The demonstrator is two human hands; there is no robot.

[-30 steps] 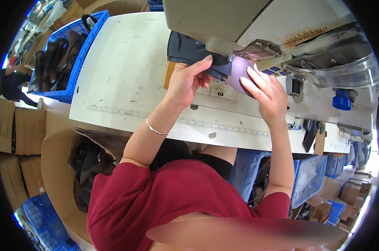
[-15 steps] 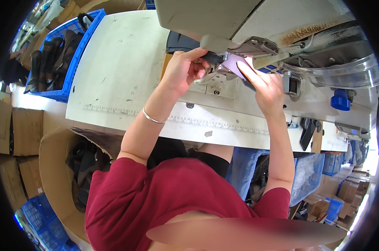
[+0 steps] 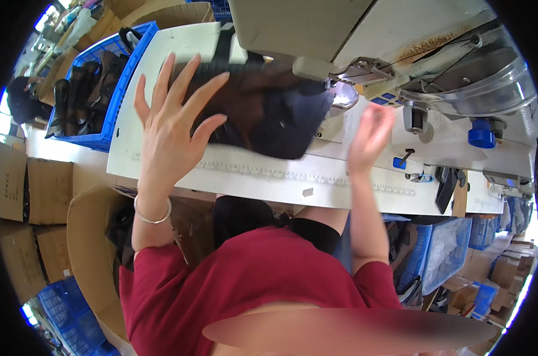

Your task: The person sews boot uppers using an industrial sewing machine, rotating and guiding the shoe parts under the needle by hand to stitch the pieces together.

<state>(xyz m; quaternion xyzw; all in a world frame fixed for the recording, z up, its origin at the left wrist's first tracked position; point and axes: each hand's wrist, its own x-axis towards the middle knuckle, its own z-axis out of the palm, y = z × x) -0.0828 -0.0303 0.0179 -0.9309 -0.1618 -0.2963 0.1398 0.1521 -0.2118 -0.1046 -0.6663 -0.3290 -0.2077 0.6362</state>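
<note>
1. Handling of the dark fabric piece [image 3: 269,110] at the sewing machine [image 3: 364,35] is the step in hand, as judged from this frame; the piece lies on the white surface [image 3: 162,65], its right edge just under the machine head near the needle area [image 3: 343,95].
2. Left hand [image 3: 174,127]: fully open, fingers spread, raised over the left end of the fabric piece. Nothing is gripped; whether the fingertips touch the cloth cannot be told.
3. Right hand [image 3: 370,133]: motion-blurred, just right of the fabric piece, below the needle area. It looks open and empty, but contact cannot be confirmed.
4. Advice for the step: the piece is best pressed flat with the whole palm, not pinched, so no fold is carried under the foot.
5. Edges should be squared against the ruler strip [image 3: 293,175] printed along the front of the surface.
6. Fingers are to be kept clear of the needle area while the cloth is shifted.
7. More dark pieces sit in the blue crate [image 3: 112,89] at the left, well apart from the hands.
</note>
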